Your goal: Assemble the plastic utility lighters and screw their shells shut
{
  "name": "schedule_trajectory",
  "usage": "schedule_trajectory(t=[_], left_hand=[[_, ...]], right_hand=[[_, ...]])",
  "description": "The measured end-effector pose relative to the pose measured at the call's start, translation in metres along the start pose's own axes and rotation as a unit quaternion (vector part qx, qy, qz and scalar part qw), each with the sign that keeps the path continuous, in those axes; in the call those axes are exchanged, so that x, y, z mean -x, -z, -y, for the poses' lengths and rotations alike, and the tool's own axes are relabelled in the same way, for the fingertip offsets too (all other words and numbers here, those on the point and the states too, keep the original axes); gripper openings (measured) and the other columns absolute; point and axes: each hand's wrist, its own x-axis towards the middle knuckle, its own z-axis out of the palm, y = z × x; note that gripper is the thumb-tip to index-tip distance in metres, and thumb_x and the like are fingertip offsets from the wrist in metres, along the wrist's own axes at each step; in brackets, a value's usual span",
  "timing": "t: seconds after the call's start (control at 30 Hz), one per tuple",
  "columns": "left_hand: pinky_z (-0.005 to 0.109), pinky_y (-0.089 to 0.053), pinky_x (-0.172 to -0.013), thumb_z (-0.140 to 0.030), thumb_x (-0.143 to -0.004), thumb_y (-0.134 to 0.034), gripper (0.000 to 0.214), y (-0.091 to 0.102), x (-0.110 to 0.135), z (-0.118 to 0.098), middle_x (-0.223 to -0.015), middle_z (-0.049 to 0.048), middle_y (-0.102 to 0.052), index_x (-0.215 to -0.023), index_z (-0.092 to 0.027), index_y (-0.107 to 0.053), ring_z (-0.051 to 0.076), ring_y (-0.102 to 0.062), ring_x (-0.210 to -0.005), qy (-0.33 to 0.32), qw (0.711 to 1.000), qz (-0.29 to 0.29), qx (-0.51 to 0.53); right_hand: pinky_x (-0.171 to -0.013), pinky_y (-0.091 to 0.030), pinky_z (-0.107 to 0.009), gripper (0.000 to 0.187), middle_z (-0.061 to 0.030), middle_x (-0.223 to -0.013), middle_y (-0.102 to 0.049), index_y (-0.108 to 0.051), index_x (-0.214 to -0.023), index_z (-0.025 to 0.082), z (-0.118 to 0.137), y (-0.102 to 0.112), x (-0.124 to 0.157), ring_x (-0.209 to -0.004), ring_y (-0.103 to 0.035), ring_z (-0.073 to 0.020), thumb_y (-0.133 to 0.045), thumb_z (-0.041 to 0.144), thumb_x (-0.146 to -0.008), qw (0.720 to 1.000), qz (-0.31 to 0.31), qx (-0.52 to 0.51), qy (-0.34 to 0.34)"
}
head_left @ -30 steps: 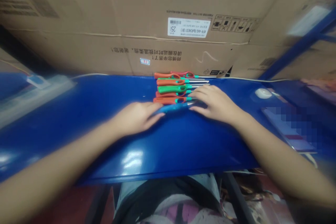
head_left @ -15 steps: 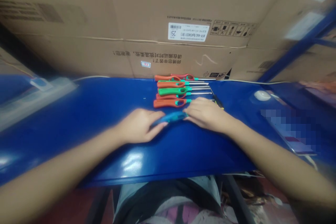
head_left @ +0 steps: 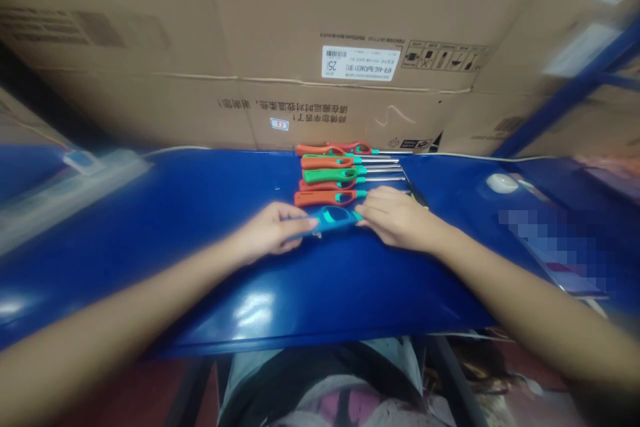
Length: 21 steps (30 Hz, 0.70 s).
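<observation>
Between my two hands is a blue long-nosed lighter (head_left: pixel 334 217) with a green trigger, held level above the table. My left hand (head_left: pixel 273 228) is closed on the handle end, thumb on top. Fingers of my right hand (head_left: pixel 393 217) wrap the nozzle end and hide the metal tube. Just beyond lies a row of similar lighters: an orange lighter (head_left: pixel 320 198) nearest, then a green lighter (head_left: pixel 327 175), with several more orange and red ones behind. Their metal tubes point right. A dark screwdriver-like tool (head_left: pixel 417 193) is partly hidden behind my right hand.
The blue table (head_left: pixel 210 307) ends in front of my lap. A large cardboard box (head_left: pixel 175 100) stands along its back. At the right are a white mouse-like object (head_left: pixel 503 183) and a phone or tablet (head_left: pixel 555 257). A pale power strip (head_left: pixel 115 180) lies at the left.
The blue lighter has turned in my hands, so its green trigger and opening now show. My left hand has shifted slightly left along the handle, while my right hand stays at the nozzle.
</observation>
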Motion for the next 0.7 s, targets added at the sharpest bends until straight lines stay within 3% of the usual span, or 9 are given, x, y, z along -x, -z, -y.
schedule_trajectory(t=[0.1, 0.2, 0.3, 0.47, 0.57, 0.7], left_hand=[[0.020, -0.028, -0.041, -0.051, -0.088, -0.063, 0.040, -0.001, 0.003, 0.002, -0.051, -0.0044, -0.048, -0.078, -0.013, -0.065, 0.007, -0.038, -0.043, -0.081, 0.990, -0.030, -0.109], [0.020, -0.036, -0.050, -0.043, -0.093, -0.058, 0.034, -0.002, 0.008, 0.003, -0.060, -0.0023, -0.055, -0.076, -0.014, -0.065, 0.008, -0.047, -0.052, -0.202, 0.939, -0.060, -0.273], [0.021, -0.037, -0.051, -0.037, -0.096, -0.054, 0.030, -0.001, 0.011, 0.006, -0.060, -0.0021, -0.058, -0.082, -0.014, -0.067, 0.009, -0.049, -0.050, -0.263, 0.890, -0.056, -0.368], [0.025, -0.041, -0.053, -0.041, -0.099, -0.047, 0.033, 0.001, 0.010, 0.009, -0.065, 0.0024, -0.065, -0.093, -0.015, -0.068, 0.015, -0.059, -0.054, -0.264, 0.830, -0.058, -0.489], [0.027, -0.044, -0.056, -0.045, -0.102, -0.042, 0.038, 0.001, 0.008, 0.005, -0.072, 0.0056, -0.070, -0.104, -0.016, -0.067, 0.019, -0.065, -0.060, -0.242, 0.787, -0.060, -0.565], [0.031, -0.052, -0.071, -0.043, -0.106, -0.031, 0.041, -0.001, 0.007, 0.000, -0.097, 0.0079, -0.073, -0.122, -0.019, -0.061, 0.023, -0.071, -0.085, -0.228, 0.759, -0.042, -0.609]], right_hand=[[-0.072, -0.047, -0.035, 0.021, -0.0111, -0.082, -0.069, -0.066, -0.100, 0.012, 0.003, -0.001, 0.001, -0.078, -0.058, -0.0212, -0.047, 0.018, -0.100, 1.000, 0.012, -0.017, -0.013], [-0.073, -0.048, -0.035, 0.021, -0.0114, -0.082, -0.068, -0.067, -0.101, 0.012, 0.006, 0.000, 0.000, -0.079, -0.057, -0.0213, -0.046, 0.017, -0.099, 0.998, 0.025, -0.050, -0.024], [-0.072, -0.048, -0.034, 0.023, -0.0111, -0.080, -0.067, -0.067, -0.097, 0.012, 0.010, 0.000, 0.000, -0.077, -0.056, -0.0210, -0.045, 0.017, -0.099, 0.995, 0.046, -0.083, -0.033], [-0.074, -0.048, -0.035, 0.025, -0.0113, -0.079, -0.068, -0.069, -0.094, 0.013, 0.010, -0.006, -0.002, -0.077, -0.058, -0.0214, -0.046, 0.022, -0.101, 0.994, 0.058, -0.081, -0.036], [-0.074, -0.047, -0.033, 0.022, -0.0100, -0.081, -0.068, -0.069, -0.094, 0.014, 0.007, -0.006, -0.004, -0.077, -0.058, -0.0205, -0.050, 0.024, -0.100, 0.991, 0.066, -0.094, -0.071], [-0.065, -0.042, -0.027, 0.017, -0.0042, -0.077, -0.065, -0.065, -0.082, 0.018, 0.001, 0.008, -0.006, -0.069, -0.056, -0.0164, -0.061, 0.028, -0.094, 0.966, 0.151, -0.141, -0.158]])
